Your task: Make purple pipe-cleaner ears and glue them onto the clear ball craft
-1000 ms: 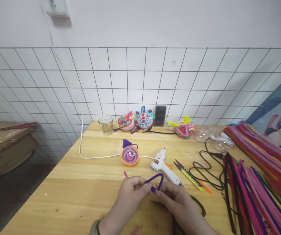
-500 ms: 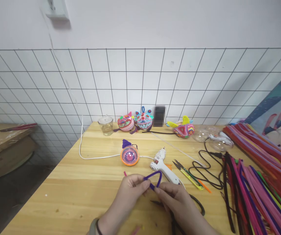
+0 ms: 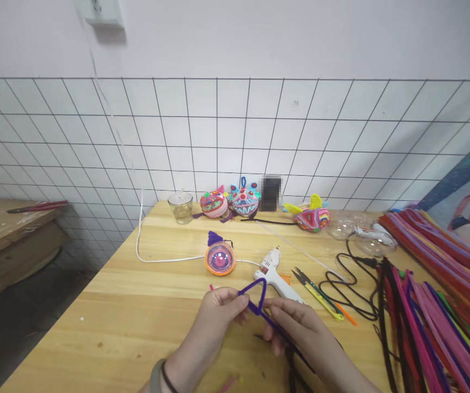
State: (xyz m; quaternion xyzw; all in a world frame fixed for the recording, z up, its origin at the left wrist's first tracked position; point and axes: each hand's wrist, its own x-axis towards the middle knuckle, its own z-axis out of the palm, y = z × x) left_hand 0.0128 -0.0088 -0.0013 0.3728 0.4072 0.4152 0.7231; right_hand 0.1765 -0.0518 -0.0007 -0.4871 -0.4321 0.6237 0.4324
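The left hand (image 3: pixel 218 316) pinches a triangle of fuzzy purple pipe cleaner (image 3: pixel 262 295); the right hand (image 3: pixel 305 330) has shifted off its corner, leaving that bend formed and a long tail (image 3: pixel 279 329) exposed; whether it grips this, I cannot tell; beneath lies the pale wooden table (image 3: pixel 136 311).

White wall (image 3: pixel 259 38) above dark-lined tiling (image 3: pixel 202 131), pale wooden table (image 3: pixel 128 311) below.

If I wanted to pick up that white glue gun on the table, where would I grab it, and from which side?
Probably by the handle, coming from the near side. The white glue gun lies flat, its long handle slanting back toward the person, ending just beyond the right hand, while its nozzle points away, so that grip should keep clear of the tip.
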